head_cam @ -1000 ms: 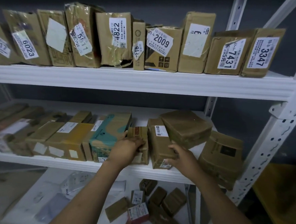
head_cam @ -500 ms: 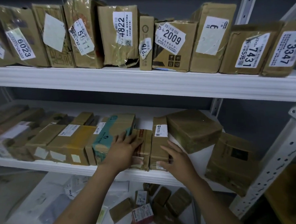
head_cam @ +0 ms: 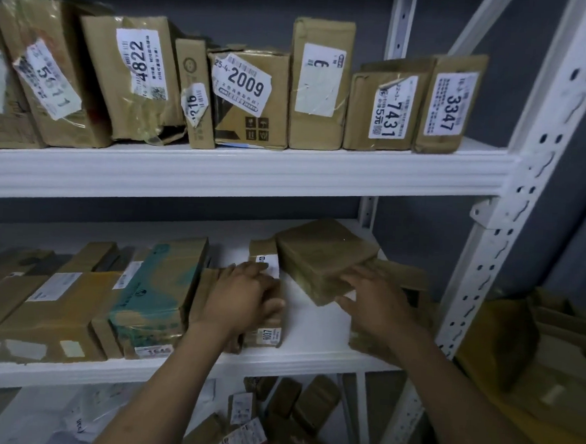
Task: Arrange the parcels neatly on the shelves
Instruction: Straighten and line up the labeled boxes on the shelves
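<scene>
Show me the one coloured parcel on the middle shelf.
The teal-printed box, standing just left of the left hand; every other parcel there is plain brown cardboard.

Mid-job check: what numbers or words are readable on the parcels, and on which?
"5611": taped parcel, far left.
"4822": torn parcel beside it.
"216": narrow box, start unclear.
"25-4-2009": square box.
"7431": low parcel.
"3347": end parcel, right.
Small print, the tall parcel and the lower labels: too blurred.
</scene>
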`<state>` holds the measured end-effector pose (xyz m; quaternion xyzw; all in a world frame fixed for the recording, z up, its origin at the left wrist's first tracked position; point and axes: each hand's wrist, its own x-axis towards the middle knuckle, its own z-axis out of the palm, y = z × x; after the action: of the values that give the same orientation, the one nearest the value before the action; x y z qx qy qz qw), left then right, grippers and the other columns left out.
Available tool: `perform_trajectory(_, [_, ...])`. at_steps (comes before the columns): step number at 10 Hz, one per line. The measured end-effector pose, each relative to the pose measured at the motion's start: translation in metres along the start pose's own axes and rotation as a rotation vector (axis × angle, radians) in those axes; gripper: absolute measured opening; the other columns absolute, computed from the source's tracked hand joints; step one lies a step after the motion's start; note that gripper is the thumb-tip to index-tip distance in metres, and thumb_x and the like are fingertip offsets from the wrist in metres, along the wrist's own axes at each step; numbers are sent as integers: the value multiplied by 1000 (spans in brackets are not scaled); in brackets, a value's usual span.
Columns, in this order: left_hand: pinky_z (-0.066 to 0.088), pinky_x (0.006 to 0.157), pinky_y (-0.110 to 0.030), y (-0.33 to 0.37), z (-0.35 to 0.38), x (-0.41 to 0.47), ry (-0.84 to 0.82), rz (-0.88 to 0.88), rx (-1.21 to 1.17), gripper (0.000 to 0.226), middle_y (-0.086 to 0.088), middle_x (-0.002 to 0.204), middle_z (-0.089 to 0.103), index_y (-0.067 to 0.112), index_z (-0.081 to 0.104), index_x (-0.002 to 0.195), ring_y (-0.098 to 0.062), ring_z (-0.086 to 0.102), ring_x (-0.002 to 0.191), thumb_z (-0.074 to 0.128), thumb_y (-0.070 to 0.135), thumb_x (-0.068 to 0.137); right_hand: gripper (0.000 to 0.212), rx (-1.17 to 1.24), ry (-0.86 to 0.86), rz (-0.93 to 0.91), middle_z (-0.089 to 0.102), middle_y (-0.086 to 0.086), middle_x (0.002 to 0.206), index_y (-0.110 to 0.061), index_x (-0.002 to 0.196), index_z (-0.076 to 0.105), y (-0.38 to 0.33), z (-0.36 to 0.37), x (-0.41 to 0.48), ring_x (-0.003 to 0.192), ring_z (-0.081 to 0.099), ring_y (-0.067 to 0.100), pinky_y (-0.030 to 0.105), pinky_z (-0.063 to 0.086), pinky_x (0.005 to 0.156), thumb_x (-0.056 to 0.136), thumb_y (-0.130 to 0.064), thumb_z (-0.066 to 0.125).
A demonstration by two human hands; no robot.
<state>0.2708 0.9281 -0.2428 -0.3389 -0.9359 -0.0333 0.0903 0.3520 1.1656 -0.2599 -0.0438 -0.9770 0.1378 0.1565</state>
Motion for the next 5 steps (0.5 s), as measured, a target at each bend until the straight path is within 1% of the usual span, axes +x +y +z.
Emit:
perform_trajectory(1, [36,103,-33,36,0,28,5,27,-112,48,2,145,45,29,50,134,-20,43,128,50,52,93,47,-6,-136,116,54,-6,123,-17,120,59,32,-12,-8,116,49,17,26,33,103,89,-53,57])
perform_trajectory(2, [36,103,-32,68,6,60,-153,24,-180,52,-3,148,40,23,43,141,-26,44,129,52,46,94,65,-110,-303,121,29,-2,152,-31,144,35,53,-11,-14,137,29,22,31,21,111,91,-67,35])
perform_trajectory(3, [40,103,-38,83,23,89,-249,-3,-121,63,-7,155,27,20,30,147,-31,39,133,50,47,94,79,-170,-312,109,6,-4,162,-42,151,14,63,-9,-16,147,8,21,40,7,118,82,-81,16])
perform_trajectory(4, [41,102,-34,85,34,103,-225,18,46,54,-14,152,32,11,34,146,-30,37,135,46,33,98,64,-173,-289,96,6,-6,162,-41,151,15,70,-12,-13,148,6,20,39,4,117,93,-67,28])
perform_trajectory(5, [47,95,-30,75,45,113,-141,-92,-55,36,-19,130,58,1,58,126,-33,55,119,46,22,99,71,-151,-323,109,7,-6,162,-41,151,17,79,-14,-5,147,8,20,39,6,118,88,-74,24])
